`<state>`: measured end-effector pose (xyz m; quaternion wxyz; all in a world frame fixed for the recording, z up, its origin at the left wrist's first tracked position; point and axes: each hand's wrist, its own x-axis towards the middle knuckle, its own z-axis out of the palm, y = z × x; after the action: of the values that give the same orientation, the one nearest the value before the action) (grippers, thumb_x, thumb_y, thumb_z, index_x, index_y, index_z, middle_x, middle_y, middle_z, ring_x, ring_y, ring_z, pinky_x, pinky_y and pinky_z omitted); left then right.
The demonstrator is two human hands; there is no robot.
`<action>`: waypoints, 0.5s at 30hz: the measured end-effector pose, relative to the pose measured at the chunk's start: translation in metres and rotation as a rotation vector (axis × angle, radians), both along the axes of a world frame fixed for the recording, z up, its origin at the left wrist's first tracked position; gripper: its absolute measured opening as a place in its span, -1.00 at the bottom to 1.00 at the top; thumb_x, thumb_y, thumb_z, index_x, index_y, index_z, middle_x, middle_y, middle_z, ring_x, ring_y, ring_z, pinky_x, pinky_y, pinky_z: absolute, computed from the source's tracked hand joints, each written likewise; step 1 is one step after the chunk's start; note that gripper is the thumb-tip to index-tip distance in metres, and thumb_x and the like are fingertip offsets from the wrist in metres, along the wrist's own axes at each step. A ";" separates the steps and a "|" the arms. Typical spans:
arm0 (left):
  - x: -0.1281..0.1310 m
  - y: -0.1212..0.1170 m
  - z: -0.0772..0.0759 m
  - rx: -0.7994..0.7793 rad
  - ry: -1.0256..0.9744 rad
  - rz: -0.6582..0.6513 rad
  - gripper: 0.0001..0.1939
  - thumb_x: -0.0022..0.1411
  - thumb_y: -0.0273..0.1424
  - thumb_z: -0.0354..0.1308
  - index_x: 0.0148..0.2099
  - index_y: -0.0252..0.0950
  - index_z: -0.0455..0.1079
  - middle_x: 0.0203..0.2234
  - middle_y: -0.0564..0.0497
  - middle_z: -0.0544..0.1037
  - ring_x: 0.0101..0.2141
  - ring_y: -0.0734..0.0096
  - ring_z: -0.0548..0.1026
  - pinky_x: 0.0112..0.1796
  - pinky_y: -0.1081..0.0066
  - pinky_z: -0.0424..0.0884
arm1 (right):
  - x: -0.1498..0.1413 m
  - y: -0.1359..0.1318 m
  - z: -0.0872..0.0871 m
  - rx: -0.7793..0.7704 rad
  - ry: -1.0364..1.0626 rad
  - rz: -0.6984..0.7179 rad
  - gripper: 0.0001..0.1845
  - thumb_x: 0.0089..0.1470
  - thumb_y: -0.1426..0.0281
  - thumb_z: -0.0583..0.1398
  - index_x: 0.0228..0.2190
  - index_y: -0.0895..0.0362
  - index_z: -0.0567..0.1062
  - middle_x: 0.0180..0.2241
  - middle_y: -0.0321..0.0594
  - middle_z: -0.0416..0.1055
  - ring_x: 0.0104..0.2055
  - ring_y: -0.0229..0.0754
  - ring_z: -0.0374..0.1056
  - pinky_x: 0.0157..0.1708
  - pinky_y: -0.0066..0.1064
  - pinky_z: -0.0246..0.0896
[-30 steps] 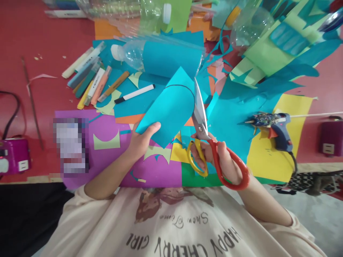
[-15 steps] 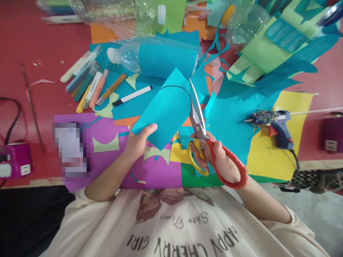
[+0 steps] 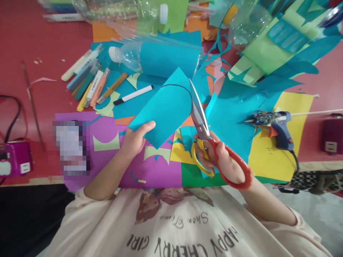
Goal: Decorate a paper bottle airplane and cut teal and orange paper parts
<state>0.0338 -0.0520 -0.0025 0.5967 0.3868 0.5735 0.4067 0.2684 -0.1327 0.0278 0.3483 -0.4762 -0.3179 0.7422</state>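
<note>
My left hand pinches the lower left corner of a blue sheet of paper, thumb on top. A curved dark line crosses the paper near its upper end, and the right edge is cut round along it. In my right hand are scissors with one red and one yellow handle. Their blades point up and sit at the paper's right edge, nearly together. Behind the paper lies a clear plastic bottle wrapped in blue paper. A white marker with a black cap rests left of the sheet.
Several coloured markers lie at the left. At the right, a blue glue gun rests on yellow paper. Paper scraps and a phone are on purple paper. A green paper-covered object stands back right.
The scissors and my right hand have shifted slightly right and down. My left hand and the blue paper have moved a little left.
</note>
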 end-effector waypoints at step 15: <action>-0.003 0.010 0.002 0.051 -0.008 0.086 -0.66 -0.13 -0.16 0.41 -0.25 -0.12 0.52 -0.25 0.04 0.63 0.10 -0.02 0.47 0.13 0.12 0.46 | 0.013 -0.001 0.003 -0.009 -0.022 0.061 -0.41 0.10 -0.20 0.10 -0.07 -0.03 0.28 -0.48 -0.48 0.15 -0.69 -0.49 -0.11 -0.76 -0.55 -0.10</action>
<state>0.0308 -0.0423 -0.0007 0.5708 0.3754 0.5767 0.4480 0.2815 -0.1339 0.0307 0.3198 -0.4762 -0.3326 0.7486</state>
